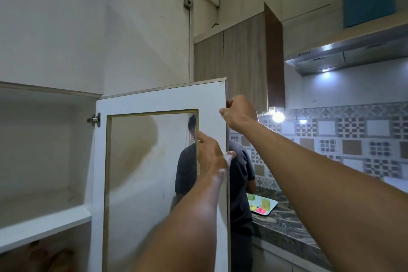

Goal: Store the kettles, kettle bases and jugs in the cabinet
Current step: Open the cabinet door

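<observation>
The cabinet door [154, 161] stands swung out toward me, tall and upright, hinged [94, 119] on its left side, with its free vertical edge running down right where both my hands are. No kettle, base or jug shows anywhere in view; the upper shelf [44, 223] inside the cabinet looks bare, and something brownish sits blurred in the compartment below it, too dim to name. My right hand [237, 115] is the higher one, fingers curled closed around the door's free edge near its top corner. My left hand [212, 157] is lower, palm against the inner frame beside the glass pane [150, 172], fingers spread, forefinger pointing up and thumb hooked over the same edge. I judge the door still wants guiding along its arc, so the move turns on that edge. To the right of it there is little room: another person [240, 183] in a dark shirt stands just behind the door at the counter [284, 227], near a tray [268, 208], so a wide swing may brush them.
</observation>
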`<state>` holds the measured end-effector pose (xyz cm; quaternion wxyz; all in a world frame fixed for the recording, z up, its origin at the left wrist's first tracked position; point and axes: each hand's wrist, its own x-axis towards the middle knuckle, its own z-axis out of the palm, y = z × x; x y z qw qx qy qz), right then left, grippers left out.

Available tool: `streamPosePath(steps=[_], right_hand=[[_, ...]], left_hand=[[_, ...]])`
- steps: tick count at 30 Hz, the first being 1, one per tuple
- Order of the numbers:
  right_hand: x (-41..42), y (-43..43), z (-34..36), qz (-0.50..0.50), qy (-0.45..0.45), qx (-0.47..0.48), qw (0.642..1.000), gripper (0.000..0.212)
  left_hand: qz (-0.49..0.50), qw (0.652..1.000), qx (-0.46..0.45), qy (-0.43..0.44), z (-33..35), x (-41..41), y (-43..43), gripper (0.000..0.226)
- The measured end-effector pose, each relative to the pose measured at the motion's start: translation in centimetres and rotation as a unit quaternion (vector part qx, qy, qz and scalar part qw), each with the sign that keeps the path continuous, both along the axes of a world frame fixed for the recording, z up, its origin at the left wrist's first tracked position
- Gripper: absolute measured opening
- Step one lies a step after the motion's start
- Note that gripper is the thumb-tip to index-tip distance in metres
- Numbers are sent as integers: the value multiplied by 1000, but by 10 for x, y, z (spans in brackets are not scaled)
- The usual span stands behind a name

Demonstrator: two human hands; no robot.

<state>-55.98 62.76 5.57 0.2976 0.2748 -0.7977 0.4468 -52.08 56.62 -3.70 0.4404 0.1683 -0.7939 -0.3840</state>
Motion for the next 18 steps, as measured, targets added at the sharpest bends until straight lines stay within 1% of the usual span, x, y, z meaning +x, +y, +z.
streamPosePath(steps=[1, 2, 3, 5, 7, 8, 10, 13, 16, 18], right_hand=[[3, 1, -1, -11, 21, -9, 1000, 21], [7, 2, -3, -27, 54, -24, 998, 22], [10, 2, -4, -40, 97, -39, 994, 23], [15, -2, -5, -32, 184, -55, 981, 24], [21, -16, -6, 5, 224, -30, 974, 27], [26, -26, -8, 24, 227, -12, 973, 30], [37, -50, -16, 50, 222, 20, 974, 38], [57, -95, -38, 87, 203, 100, 970, 51], [88, -146, -66, 160, 154, 168, 960, 59], [117, -186, -83, 196, 152, 188, 950, 61]], left_hand=[[3, 1000, -23, -21, -1, 4, -3, 83], [-11, 999, -45, -10, -4, 4, -10, 87], [-21, 998, -65, -19, -6, 11, -14, 86], [-18, 994, -101, -24, -7, 23, -29, 73], [43, 990, -132, -28, -8, 36, -51, 58], [79, 985, -147, -36, -10, 45, -62, 55], [155, 971, -169, -70, -13, 68, -86, 60], [258, 933, -203, -147, -23, 115, -127, 71], [353, 892, -221, -175, -34, 174, -173, 76], [404, 865, -222, -200, -41, 218, -202, 78]])
